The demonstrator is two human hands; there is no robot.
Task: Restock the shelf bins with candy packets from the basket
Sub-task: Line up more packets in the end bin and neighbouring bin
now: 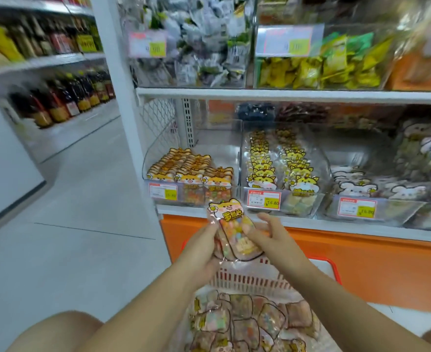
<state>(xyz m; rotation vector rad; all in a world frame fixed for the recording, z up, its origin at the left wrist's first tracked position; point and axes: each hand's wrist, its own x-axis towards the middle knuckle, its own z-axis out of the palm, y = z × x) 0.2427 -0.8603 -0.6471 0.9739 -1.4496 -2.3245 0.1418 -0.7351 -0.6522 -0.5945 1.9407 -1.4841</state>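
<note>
Both hands hold a small stack of candy packets (234, 229) with a yellow cat-face header, raised upright above the red basket (250, 278). My left hand (201, 245) grips the stack's left edge. My right hand (267, 232) pinches its right side, thumb on the front. Several more packets (247, 323) lie loose in the basket below. Just beyond the stack, the left clear shelf bin (191, 174) holds rows of matching orange cat packets.
A middle bin (283, 168) of yellow cat packets and a right bin (377, 189) of white bear packets share the lower shelf. Bins of wrapped sweets fill the shelf above (285, 94). An orange base panel (374, 265) runs below. A bottle aisle opens left.
</note>
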